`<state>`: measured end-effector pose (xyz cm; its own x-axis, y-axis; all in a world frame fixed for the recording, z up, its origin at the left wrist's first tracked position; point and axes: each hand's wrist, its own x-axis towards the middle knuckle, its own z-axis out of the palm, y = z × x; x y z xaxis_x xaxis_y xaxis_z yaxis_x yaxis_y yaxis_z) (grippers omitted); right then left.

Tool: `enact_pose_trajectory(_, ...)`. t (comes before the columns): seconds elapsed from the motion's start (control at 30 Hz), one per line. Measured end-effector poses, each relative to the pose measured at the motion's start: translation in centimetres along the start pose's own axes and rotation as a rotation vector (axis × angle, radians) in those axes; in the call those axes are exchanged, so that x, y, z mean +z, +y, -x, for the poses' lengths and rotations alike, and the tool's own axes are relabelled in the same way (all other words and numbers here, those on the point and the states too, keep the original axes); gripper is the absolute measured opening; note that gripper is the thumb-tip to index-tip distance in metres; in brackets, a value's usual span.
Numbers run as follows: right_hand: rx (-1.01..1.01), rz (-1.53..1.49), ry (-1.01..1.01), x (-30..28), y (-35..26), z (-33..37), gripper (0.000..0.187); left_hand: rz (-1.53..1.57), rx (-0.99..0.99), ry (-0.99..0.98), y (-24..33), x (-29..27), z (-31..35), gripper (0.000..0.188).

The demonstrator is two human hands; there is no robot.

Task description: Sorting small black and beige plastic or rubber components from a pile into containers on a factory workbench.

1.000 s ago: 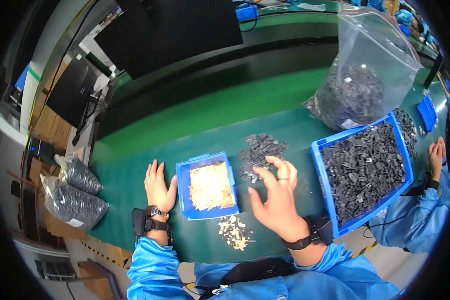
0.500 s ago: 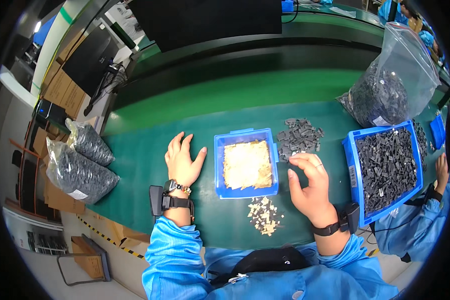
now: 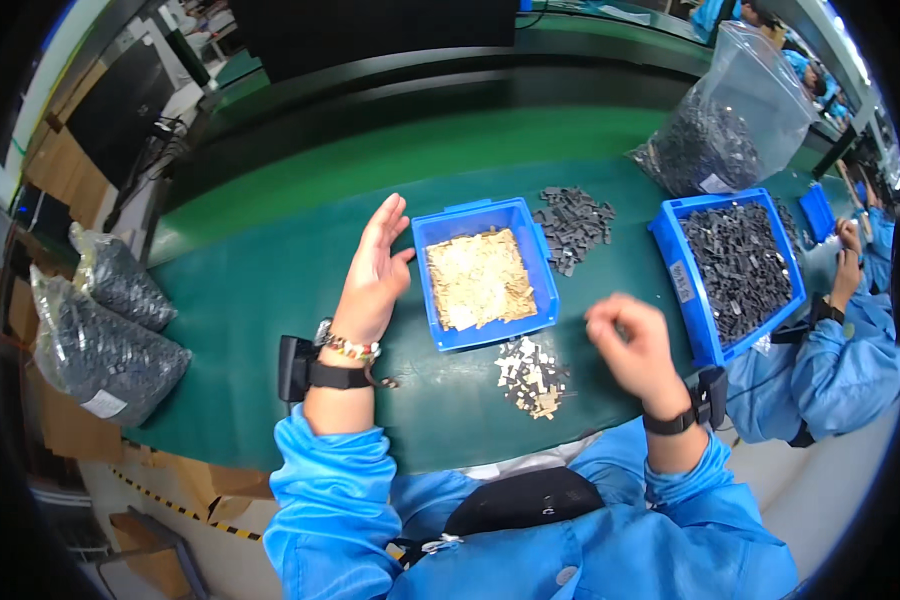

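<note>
A blue bin (image 3: 425, 325) with many small, flat cream-coloured pieces (image 3: 480, 280) stands on the green table in front of me. At its left side my left hand (image 3: 375, 265) is open, fingers stretched and palm turned toward the bin, with nothing in it. My right hand (image 3: 635, 345) is right of the bin, its fingers curled in and thumb near the forefinger; whatever they may hold is too small to make out. Between my forearms, just below the bin, lies a loose scatter of small cream, white and dark pieces (image 3: 532, 380). Beyond the bin's right corner is a pile of dark grey flat pieces (image 3: 575, 225).
At right stands a larger blue bin (image 3: 710, 345) full of dark pieces, with a clear bag (image 3: 710, 150) of dark pieces behind it. Two filled bags (image 3: 110, 345) sit at the table's left end. A co-worker's hand (image 3: 847, 262) is at far right.
My left hand has turned from palm-down to palm toward the bin and come closer to it. My right hand has drawn away from the dark pile, its fingers more curled. The whole view has shifted.
</note>
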<state>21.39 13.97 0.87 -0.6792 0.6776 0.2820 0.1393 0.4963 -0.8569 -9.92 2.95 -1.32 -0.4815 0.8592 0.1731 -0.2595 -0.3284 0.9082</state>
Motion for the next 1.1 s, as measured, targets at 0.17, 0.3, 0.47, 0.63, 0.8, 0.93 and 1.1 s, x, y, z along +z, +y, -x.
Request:
enact_pose_trajectory(0.17,-0.085,0.307,-0.251,0.5,-3.5,4.6,0.021,-0.417,0.012,-0.401,1.8,1.0,1.9,0.166)
enact_pose_trajectory(0.3,-0.079,0.437,-0.191,1.6,-3.6,5.8,0.023,-0.616,0.065,-0.430,0.9,0.7,2.5,0.162)
enact_pose_trajectory(0.47,-0.048,0.419,-0.194,3.0,-2.9,4.7,0.018,-0.698,0.039,-0.427,0.1,0.7,2.1,0.157)
enact_pose_trajectory(0.63,-0.050,0.227,-0.278,1.5,-3.4,3.3,0.012,-0.765,0.106,-0.417,0.8,1.6,1.6,0.155)
enact_pose_trajectory(0.8,0.188,-0.228,-0.226,1.1,-3.1,1.2,0.007,-1.098,0.486,-0.116,1.9,3.3,2.9,0.105)
enact_pose_trajectory(0.93,0.139,-0.574,-0.007,3.7,-4.5,-2.7,0.011,-1.064,0.621,-0.044,2.4,4.6,4.5,0.038)
enact_pose_trajectory(1.1,0.080,-0.446,0.073,7.4,-4.9,-5.3,0.012,-0.917,0.520,0.045,1.7,6.9,5.3,0.024)
